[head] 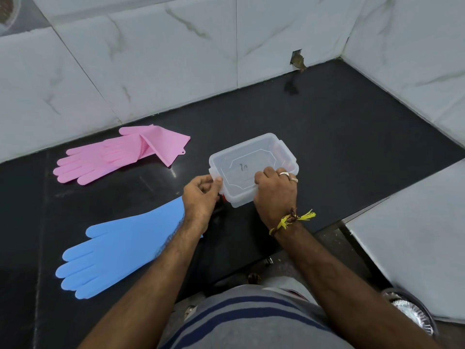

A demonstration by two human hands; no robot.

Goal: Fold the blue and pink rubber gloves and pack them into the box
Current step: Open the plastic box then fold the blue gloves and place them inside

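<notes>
Gloves in two colours lie flat on the black desk [339, 137], well apart from each other and neither inside the box. Blue gloves [120, 250] lie nearest the person at the lower left, fingers pointing to the lower left and the cuff end running up under the left forearm; whether this is one glove or a stacked pair cannot be told. Pink gloves [118, 154] lie farther back at the left, near the marble-patterned wall tiles [151, 59], fingers pointing left, with the cuff of the upper one folded over so that a ribbed inner face shows.

Between and to the right of them stands the box [254, 167], a clear plastic tub with clip tabs on its short sides. Its clear lid appears to sit on top, with a small dark mark showing on or through it. Nothing can be seen inside, though something red-orange shows at its near left corner, too hidden to identify.

Both hands are on the box. The left hand [201, 195] is curled with thumb and fingers pinching the tab at the left end. The right hand [275, 188], wearing rings and a yellow and brown thread band at the wrist, is closed over the near right edge of the lid, fingers bent down onto it.

A striped grey shirt [251, 321] fills the bottom edge.
</notes>
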